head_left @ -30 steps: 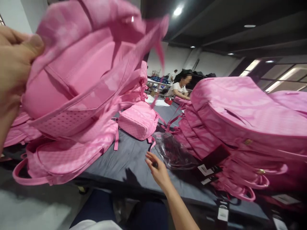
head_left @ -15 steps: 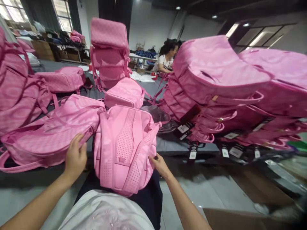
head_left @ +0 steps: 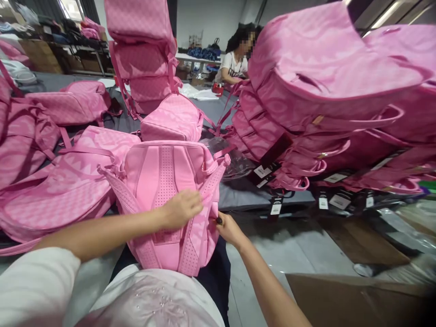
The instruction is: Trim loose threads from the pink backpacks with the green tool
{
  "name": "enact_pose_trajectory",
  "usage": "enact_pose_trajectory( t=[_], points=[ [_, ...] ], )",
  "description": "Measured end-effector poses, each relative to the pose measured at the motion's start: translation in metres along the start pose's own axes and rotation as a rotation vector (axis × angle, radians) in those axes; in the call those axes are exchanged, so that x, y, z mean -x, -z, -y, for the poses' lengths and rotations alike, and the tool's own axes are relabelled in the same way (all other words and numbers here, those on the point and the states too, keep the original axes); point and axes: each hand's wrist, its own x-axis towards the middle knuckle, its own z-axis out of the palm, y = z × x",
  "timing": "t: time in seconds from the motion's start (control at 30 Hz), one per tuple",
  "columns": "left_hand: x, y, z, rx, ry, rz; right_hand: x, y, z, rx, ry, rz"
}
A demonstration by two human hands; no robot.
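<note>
A pink backpack (head_left: pixel 163 181) rests upright against my lap at the table edge, its padded back panel and both shoulder straps facing me. Across that panel reaches my left hand (head_left: pixel 182 209), slightly blurred, its fingers curled beside the right-hand shoulder strap (head_left: pixel 197 222); whether they pinch anything is hidden. My right hand (head_left: pixel 230 230) grips the lower right side of the backpack, with some fingers out of sight behind the fabric. A small dark object (head_left: pixel 219 221) shows at its fingers, too small to name.
Another pink backpack (head_left: pixel 61 181) lies flat on the left. Behind stand stacked pink bags (head_left: pixel 143 63). A tall pile of backpacks (head_left: pixel 316 86) with hanging tags (head_left: pixel 275 206) fills the right. A co-worker (head_left: pixel 235 63) sits beyond. Cardboard (head_left: pixel 340 295) lies at lower right.
My left hand has moved right, from beside the left-hand backpack to over the back panel. The left strap now splays outward. My right hand stays at the side; the view has tilted down.
</note>
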Motion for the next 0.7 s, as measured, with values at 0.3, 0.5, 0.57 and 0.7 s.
enact_pose_trajectory(
  t=[0.3, 0.5, 0.57, 0.7],
  points=[
    [-0.088, 0.015, 0.091, -0.209, -0.036, 0.213, -0.008, 0.005, 0.019, 0.338, -0.238, 0.042],
    [-0.085, -0.001, 0.094, -0.149, -0.03, 0.211, -0.021, -0.008, 0.093, 0.519, 0.012, -0.091],
    [-0.085, -0.003, 0.105, -0.163, -0.053, 0.21, -0.037, -0.021, 0.112, 0.477, 0.153, -0.001],
    [-0.081, 0.005, 0.14, -0.3, -0.049, 0.152, -0.05, -0.015, 0.086, 0.475, -0.14, -0.113]
  ],
)
